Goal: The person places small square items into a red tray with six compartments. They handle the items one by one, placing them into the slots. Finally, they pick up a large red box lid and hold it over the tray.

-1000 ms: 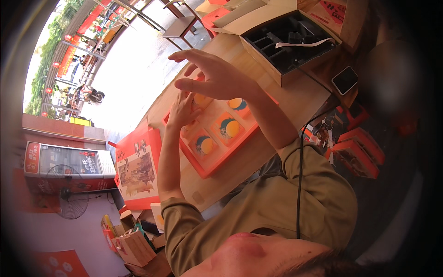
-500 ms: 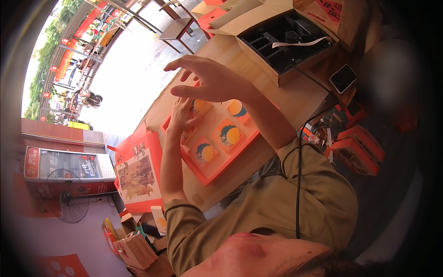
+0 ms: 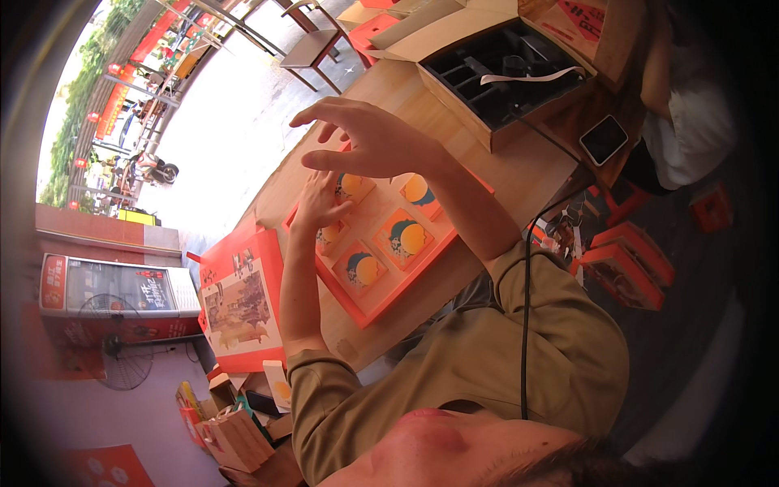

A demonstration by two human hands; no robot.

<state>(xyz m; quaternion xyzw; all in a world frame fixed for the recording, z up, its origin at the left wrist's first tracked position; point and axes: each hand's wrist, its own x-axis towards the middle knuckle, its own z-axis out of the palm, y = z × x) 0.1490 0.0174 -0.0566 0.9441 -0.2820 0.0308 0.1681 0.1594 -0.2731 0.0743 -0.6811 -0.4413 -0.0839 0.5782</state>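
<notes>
A shallow orange-red gift box (image 3: 367, 311) lies on the wooden table, with several small square packs in it, each printed with a yellow disc and dark teal shapes, such as this pack (image 3: 406, 239). My left hand (image 3: 321, 201) rests over the box's left part, fingers stretched out beside the packs there. I cannot tell how firmly it touches them. Above the far part of the box, my right hand (image 3: 369, 144) hovers with curved, spread fingers and holds nothing; it hides some packs and part of the left fingers. Left of the box leans its red lid (image 3: 272, 280) with a printed landscape.
An open cardboard box (image 3: 479, 122) with black inserts and a white strap stands at the far right. A phone (image 3: 604, 140) lies nearby, and a black cable (image 3: 527, 325) hangs over my right arm. Cartons (image 3: 235, 438) are at lower left; red boxes (image 3: 621, 272) sit right.
Both my hands stay nearly in place, the left shifting only slightly. At the far right, a blurred shape has given way to a person's arm and white clothing.
</notes>
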